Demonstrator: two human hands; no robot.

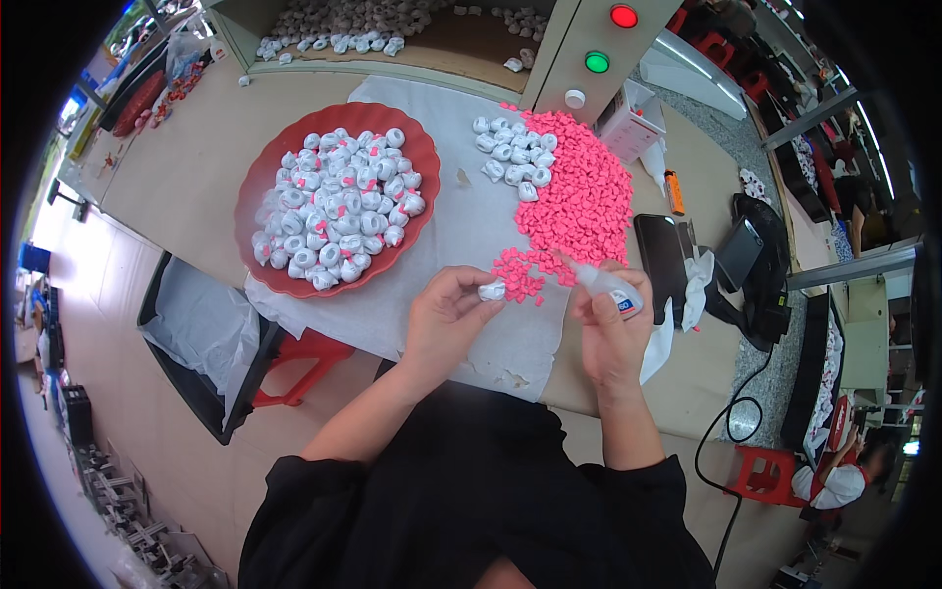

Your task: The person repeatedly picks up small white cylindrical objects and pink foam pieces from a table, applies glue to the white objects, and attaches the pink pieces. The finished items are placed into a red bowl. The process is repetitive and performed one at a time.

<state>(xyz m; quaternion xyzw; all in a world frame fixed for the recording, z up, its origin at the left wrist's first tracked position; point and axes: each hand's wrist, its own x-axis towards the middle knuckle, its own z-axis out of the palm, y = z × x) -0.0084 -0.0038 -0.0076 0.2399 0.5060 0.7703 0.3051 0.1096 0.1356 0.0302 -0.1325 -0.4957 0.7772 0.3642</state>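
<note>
Between the thumb and fingers of my left hand (446, 319) is a small white rounded piece (492, 291). My right hand (610, 329) grips a white glue bottle (610, 289), its thin nozzle pointing left over a small cluster of pink pieces (518, 275). Behind that cluster spreads a big pile of small pink pieces (579, 187). A group of white rounded pieces (515, 149) lies along the pile's left side. To the left, a red scalloped bowl (424, 231) holds many more white pieces, several with pink bits on them.
White paper (471, 226) covers the table's middle. A machine panel with red and green buttons (597, 62) stands at the back. On the right lie an orange lighter (674, 192), a dark phone (660, 257) and crumpled tissue (697, 285). A lined black crate (206, 324) sits lower left.
</note>
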